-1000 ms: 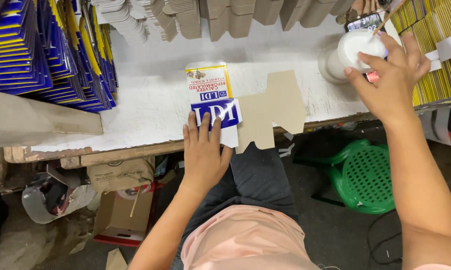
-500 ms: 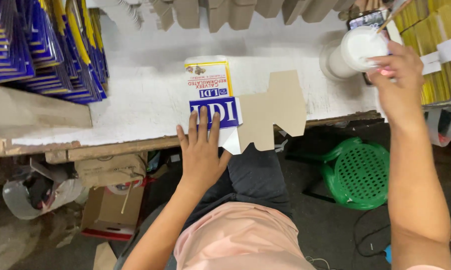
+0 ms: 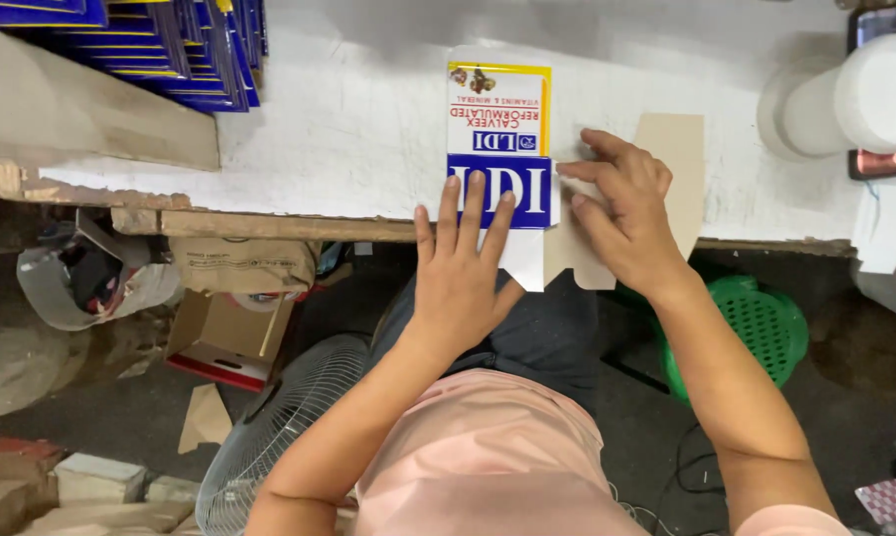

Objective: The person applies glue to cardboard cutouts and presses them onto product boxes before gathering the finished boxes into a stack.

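Left hand flat, fingers spread on the flattened carton at table edge. Right hand open, fingertips pressing its brown flap, nothing gripped.

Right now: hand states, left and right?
Left hand: open, flat on the flat carton.
Right hand: open, fingers pressing the carton's brown flap, gripping nothing.
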